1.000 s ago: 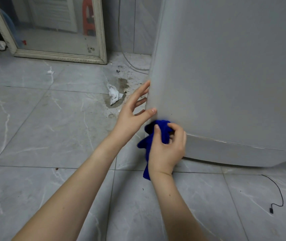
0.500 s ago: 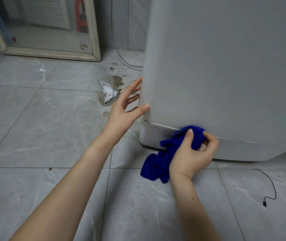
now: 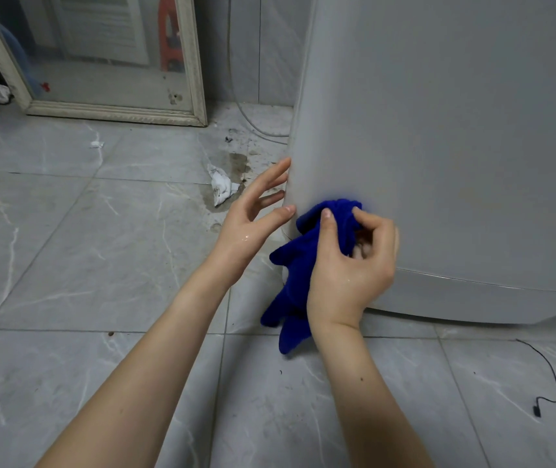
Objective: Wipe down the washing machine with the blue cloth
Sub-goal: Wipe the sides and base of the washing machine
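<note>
A home laundry corner: a grey washing machine (image 3: 455, 146) on marble-patterned floor tiles (image 3: 84, 265), a framed mirror (image 3: 101, 55) leaning left of it.

The washing machine (image 3: 455, 130) runs off the top and right edges; the blue cloth (image 3: 292, 265) is partly hidden behind the right grip (image 3: 351, 265), its upper edge blurred; the mirror (image 3: 118, 111) is cut off at the top; the black cable (image 3: 554, 374) ends in something too small to tell.
</note>
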A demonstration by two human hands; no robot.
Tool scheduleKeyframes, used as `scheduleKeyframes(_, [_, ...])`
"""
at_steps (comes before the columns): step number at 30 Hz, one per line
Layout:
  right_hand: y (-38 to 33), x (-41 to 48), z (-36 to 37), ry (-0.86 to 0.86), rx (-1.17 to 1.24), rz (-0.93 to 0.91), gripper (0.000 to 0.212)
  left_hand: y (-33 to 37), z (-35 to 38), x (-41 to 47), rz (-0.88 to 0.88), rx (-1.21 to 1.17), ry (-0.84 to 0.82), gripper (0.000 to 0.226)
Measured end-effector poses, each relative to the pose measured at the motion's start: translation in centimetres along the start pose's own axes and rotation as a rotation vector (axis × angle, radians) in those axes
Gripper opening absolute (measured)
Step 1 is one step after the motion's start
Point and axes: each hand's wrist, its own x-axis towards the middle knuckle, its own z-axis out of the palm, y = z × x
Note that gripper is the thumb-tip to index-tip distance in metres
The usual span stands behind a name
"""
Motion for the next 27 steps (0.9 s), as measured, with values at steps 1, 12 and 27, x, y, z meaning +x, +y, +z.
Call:
scheduleKeyframes(1, [0.2, -0.3, 0.3, 0.006, 0.006, 0.023, 0.021, 0.0, 0.0, 0.0, -0.005, 0.001, -0.003, 0.057])
scheduleKeyframes(12, [2.1, -3.7, 0.5, -0.104, -0.098, 0.323, 0.022, -0.1, 0.0, -0.1, -0.02, 0.021, -0.016, 0.06])
scheduleKeyframes(27, [4.6, 2.2, -6.7, 0.356, -0.054, 0.305, 0.024, -1.6, 5.7, -1.8, 0.078, 0.176, 0.281, 0.102])
